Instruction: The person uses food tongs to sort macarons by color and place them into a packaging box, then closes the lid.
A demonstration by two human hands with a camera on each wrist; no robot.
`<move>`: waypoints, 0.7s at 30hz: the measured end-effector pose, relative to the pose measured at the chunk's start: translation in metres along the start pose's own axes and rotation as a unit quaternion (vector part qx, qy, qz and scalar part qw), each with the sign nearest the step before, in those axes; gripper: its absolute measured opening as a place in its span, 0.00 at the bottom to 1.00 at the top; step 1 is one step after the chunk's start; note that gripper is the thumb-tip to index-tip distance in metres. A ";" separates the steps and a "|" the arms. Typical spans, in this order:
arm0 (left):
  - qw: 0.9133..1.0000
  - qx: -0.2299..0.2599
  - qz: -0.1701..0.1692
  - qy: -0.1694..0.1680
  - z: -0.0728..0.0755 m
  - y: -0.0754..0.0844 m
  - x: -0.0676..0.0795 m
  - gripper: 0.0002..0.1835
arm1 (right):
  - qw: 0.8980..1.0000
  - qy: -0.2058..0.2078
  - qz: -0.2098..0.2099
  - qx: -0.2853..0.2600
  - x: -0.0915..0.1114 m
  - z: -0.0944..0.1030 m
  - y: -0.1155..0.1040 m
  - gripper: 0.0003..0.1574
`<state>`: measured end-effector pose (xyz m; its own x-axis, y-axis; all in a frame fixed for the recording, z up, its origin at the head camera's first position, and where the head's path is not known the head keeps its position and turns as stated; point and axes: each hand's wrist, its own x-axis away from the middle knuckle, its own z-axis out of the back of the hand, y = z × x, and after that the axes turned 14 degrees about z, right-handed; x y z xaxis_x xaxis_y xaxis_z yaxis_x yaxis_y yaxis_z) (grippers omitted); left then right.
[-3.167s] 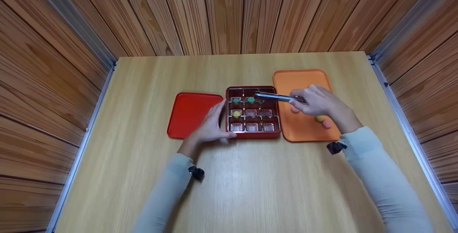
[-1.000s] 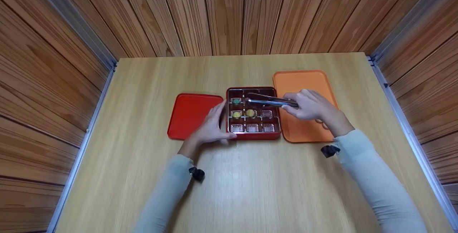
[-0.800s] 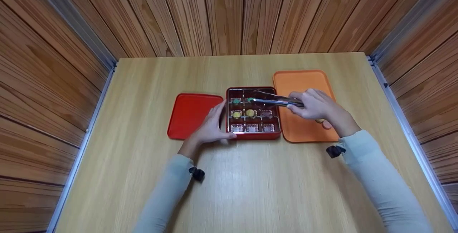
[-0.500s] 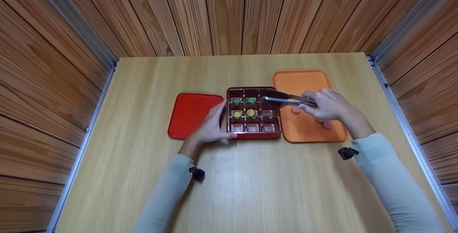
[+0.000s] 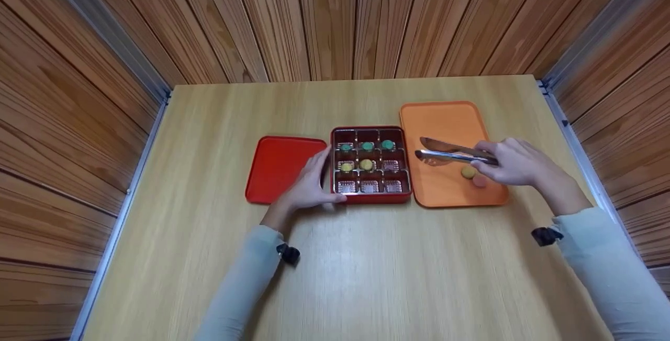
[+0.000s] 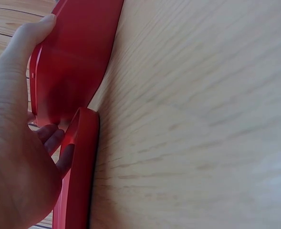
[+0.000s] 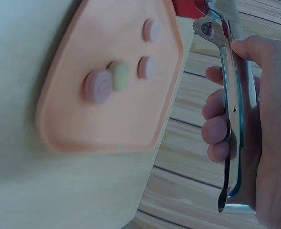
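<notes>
In the head view, a red box point(image 5: 371, 199) with a divided clear insert holds three green macarons point(image 5: 367, 146) across its back row. Two yellow macarons point(image 5: 366, 165) sit in the left and centre compartments of the middle row. My left hand point(image 5: 306, 188) rests at the box's front left corner, thumb along the front wall, fingers along the left side. My right hand point(image 5: 515, 162) grips metal tongs point(image 5: 460, 156), whose parted tips are over the orange tray point(image 5: 445, 118) with nothing visible between them. The right wrist view shows several macarons on that tray, one yellow point(image 7: 119, 75) beside a pink one point(image 7: 98, 86).
A shallow red lid point(image 5: 280, 168) lies left of the box, close to my left fingers. The orange tray adjoins the box's right side. Two more pink macarons point(image 7: 146, 67) lie toward the tray's box side. Wooden panel walls stand behind and beside the table point(image 5: 340, 278).
A yellow macaron has come into the box's centre compartment. My right hand has drawn the tongs rightward from the box to over the tray, exposing the back right green macaron. My left hand stays put.
</notes>
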<state>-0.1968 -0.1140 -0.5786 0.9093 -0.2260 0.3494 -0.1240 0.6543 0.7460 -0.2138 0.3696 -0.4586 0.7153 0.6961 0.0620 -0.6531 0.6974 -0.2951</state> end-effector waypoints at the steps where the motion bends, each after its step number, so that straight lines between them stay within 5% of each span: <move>1: 1.000 0.000 0.001 0.000 0.000 0.000 0.000 0.75 | 1.000 -0.001 -0.001 0.003 0.003 0.000 0.002 0.17; 21: 1.000 -0.001 -0.008 0.006 0.000 -0.001 0.000 0.75 | 0.997 -0.044 -0.065 0.000 0.057 0.004 0.033 0.20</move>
<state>-0.1965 -0.1145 -0.5797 0.9160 -0.2282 0.3299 -0.1082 0.6513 0.7511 -0.1950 0.4329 -0.4613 0.7689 0.6125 0.1832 -0.5566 0.7823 -0.2795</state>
